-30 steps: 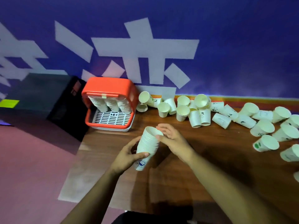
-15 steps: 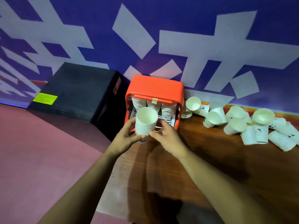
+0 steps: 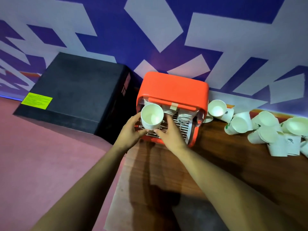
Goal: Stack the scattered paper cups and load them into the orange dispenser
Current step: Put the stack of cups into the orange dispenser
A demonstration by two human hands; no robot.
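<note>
1. Two hands, our left hand [image 3: 131, 130] and right hand [image 3: 171, 135], close fingers around the cup stack [image 3: 152, 118] at the orange dispenser [image 3: 173, 89].
2. Loose cups [image 3: 241, 122] litter our wooden surface [image 3: 216, 164] beneath a purple-and-white wall [image 3: 150, 30], beside a black box [image 3: 75, 90].

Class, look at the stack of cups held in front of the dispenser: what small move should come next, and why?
Probably raise the cup stack up into the leftmost slot of the orange dispenser. Both the left hand and right hand grip it, mouth up, right at that opening.
</note>
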